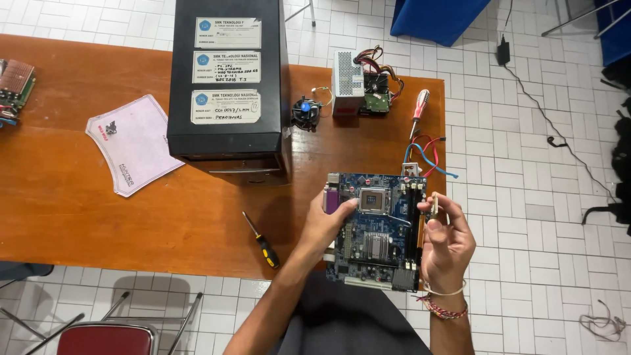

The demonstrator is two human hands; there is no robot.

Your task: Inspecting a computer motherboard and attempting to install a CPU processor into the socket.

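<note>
Floor (526, 164): white square tiles with dark grout, evenly lit. An orange-brown wooden table (79, 197) extends left of and beyond the grip. A red-seated metal chair (108, 335) stands below-left of it. Blue fabric (437, 16) hangs far beyond; black cables (559, 141) trail across the tiles to the right.

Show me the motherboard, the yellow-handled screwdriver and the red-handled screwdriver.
motherboard (374, 227): head view, on the blue board between socket and heatsink.
yellow-handled screwdriver (267, 250): head view, on its yellow and black handle.
red-handled screwdriver (420, 105): head view, on its red handle.
</note>
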